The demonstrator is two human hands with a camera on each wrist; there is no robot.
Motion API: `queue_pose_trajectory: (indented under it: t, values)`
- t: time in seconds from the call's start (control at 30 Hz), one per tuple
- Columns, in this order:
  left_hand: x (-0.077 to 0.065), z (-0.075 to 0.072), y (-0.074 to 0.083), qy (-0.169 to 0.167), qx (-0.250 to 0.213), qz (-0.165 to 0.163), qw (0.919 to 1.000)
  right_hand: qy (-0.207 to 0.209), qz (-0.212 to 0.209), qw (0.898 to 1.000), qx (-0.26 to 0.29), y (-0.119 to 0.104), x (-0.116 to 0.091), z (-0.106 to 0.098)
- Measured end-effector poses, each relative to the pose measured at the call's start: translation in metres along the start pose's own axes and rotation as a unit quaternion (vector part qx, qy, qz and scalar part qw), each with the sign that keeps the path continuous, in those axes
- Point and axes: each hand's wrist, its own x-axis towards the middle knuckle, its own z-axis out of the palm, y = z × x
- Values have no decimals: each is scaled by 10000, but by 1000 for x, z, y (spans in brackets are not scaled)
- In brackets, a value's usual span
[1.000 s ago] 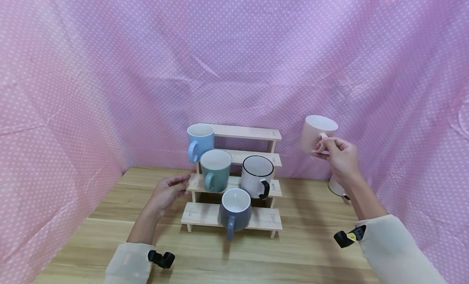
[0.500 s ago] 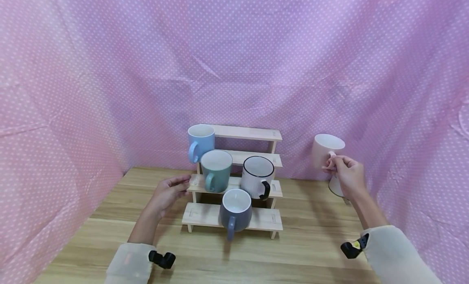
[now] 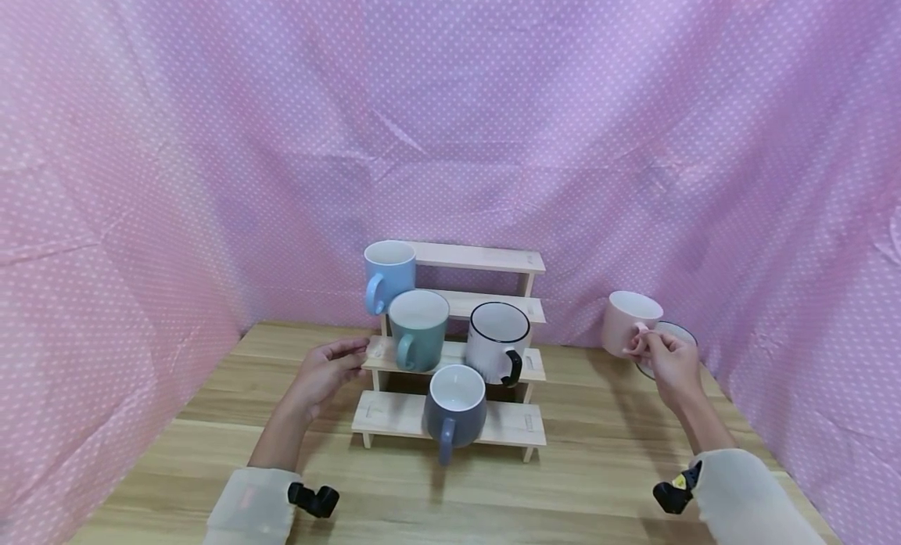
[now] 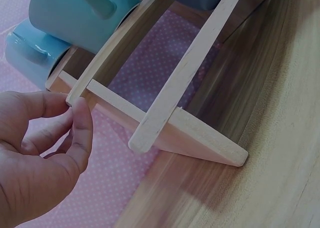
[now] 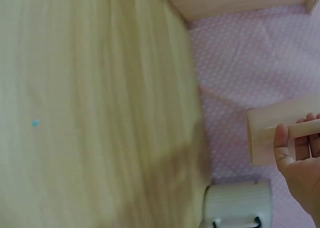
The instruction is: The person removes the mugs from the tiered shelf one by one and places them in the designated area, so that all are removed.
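My right hand (image 3: 672, 369) pinches the handle of a pale pink mug (image 3: 621, 330), held upright near the table's far right edge. It overlaps a white mug with a dark rim (image 3: 680, 333); in the right wrist view this ribbed white mug (image 5: 239, 202) stands beside the pink one. Thumb and finger of my left hand (image 4: 42, 158) pinch the left end of a board of the wooden tiered rack (image 3: 472, 256). On the rack stand a light blue mug (image 3: 398, 277), a green mug (image 3: 426, 342), a white mug with black rim and handle (image 3: 487, 357) and a grey-blue mug (image 3: 464, 426).
The rack stands mid-table on the wood-grain table (image 3: 563, 482). Pink polka-dot cloth (image 3: 450, 99) hangs behind and at both sides, close beyond the table's edges. Table surface shows between the rack and my right hand.
My right hand has lowered the pink mug and moved slightly right, in front of the white mug at the far right. My left hand has stayed at the rack.
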Motion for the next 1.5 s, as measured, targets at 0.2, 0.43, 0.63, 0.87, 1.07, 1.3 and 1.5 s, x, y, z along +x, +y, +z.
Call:
queue_pose_trajectory:
  t: [0.2,0.43,0.63,0.87,1.07,1.3,1.5]
  values:
    - [0,0,-1,35,-24,-42,10000,61,236,9995,-194,13,-1,-9]
    - [-2,0,0,-1,-1,-28,10000,-48,471,9985,-291,15,-5,-11]
    - [-2,2,2,18,-45,-34,10000,9,440,9938,-1025,36,-1,-23]
    - [-2,3,2,51,-40,-68,10000,176,494,9925,-1108,48,-1,-28]
    - [-2,3,1,49,-24,-68,10000,146,584,9952,-766,52,-1,-29]
    - [-2,2,1,-4,-37,-43,10000,-36,955,9951,-238,49,-4,-32]
    - [-2,2,1,47,-80,-53,9999,-272,1155,9929,15,45,-4,-34]
